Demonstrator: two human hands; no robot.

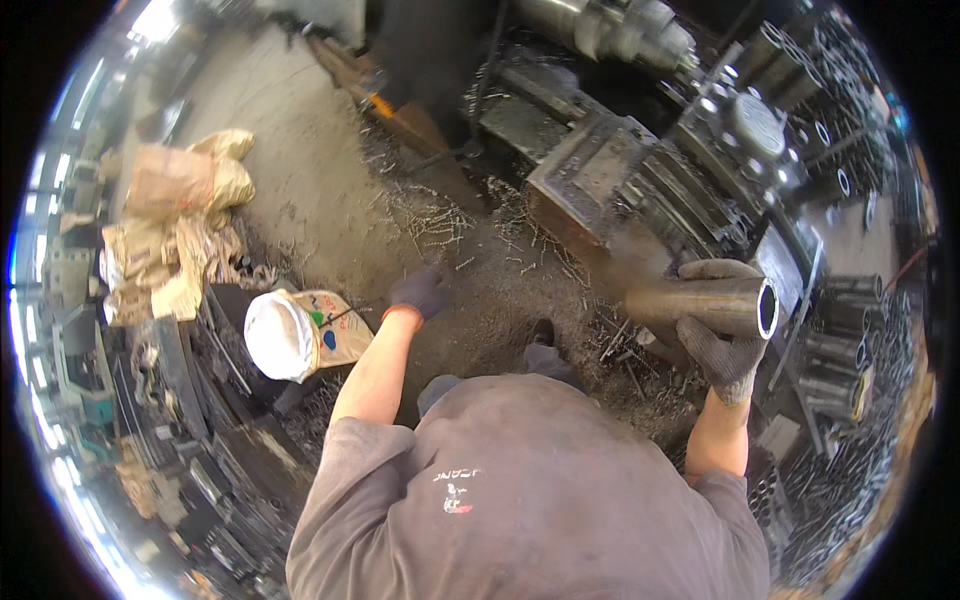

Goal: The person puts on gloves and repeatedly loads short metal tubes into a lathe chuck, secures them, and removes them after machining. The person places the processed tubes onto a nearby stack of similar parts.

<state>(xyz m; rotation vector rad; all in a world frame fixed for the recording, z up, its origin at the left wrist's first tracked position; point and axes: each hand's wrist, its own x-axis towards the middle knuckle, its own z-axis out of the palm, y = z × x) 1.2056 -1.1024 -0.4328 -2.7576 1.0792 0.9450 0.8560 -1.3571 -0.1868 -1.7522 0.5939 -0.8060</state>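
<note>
R hand (722, 350), grey knit glove, wrapped round a metal tube (690, 310); fingers closed to tube's width, glove showing on both sides. Tube lies crosswise w/ open end to R, nr the lathe carriage (590, 185). L hand (425, 292), dark glove, hangs over the floor (300, 170); fingers blurred, can't tell how far open or if holding anything.

In the way: carriage + bolted turret (757, 125) just beyond the tube; curly metal swarf (435, 222) on floor ahead of L hand. Stacked tubes (835, 345) far R. White-topped tub (278, 335) touching a printed bag (345, 335) L of L forearm; crumpled paper sacks (175, 180) further off, upper L.
</note>
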